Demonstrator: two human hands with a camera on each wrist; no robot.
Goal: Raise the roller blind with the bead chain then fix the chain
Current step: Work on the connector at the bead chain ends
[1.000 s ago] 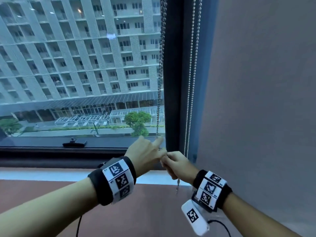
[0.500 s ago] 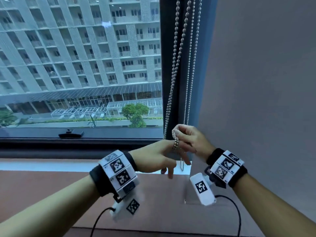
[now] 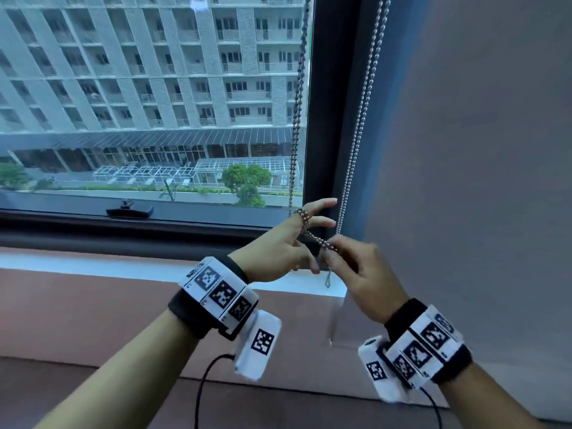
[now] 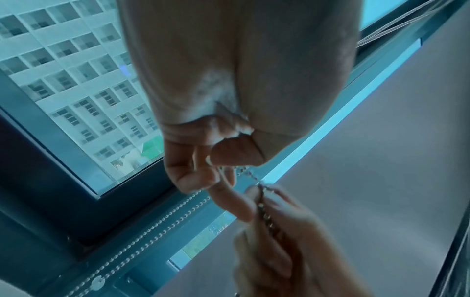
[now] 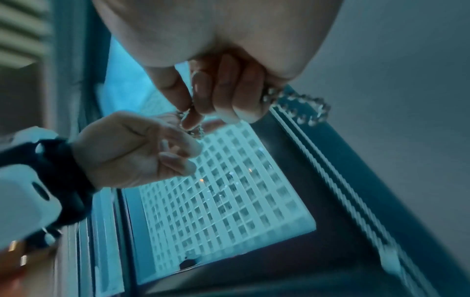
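Note:
A metal bead chain point(image 3: 297, 97) hangs down in front of the window glass. Its lower end is looped round the outstretched fingers point(image 3: 320, 223) of my left hand point(image 3: 284, 243). From that loop point(image 3: 302, 214) a short stretch runs down-right to my right hand point(image 3: 340, 255), which pinches it between thumb and fingertips. In the left wrist view my thumb point(image 4: 236, 155) lies against the beads point(image 4: 242, 169). In the right wrist view the spare chain point(image 5: 302, 106) bulges out behind my curled fingers point(image 5: 229, 90). The blind over this pane is out of view above.
A second pair of bead chains point(image 3: 363, 100) hangs along the dark window post point(image 3: 332, 119), next to a lowered grey blind point(image 3: 464, 150) on the right. A black window handle point(image 3: 130, 209) sits on the lower frame. Below are the pale sill point(image 3: 123, 264) and a reddish-brown surface point(image 3: 93, 320).
My right hand has dropped from above my left fingers to lower right, drawing the chain taut. My left fingers have spread and turned up towards the post, the chain still looped round them.

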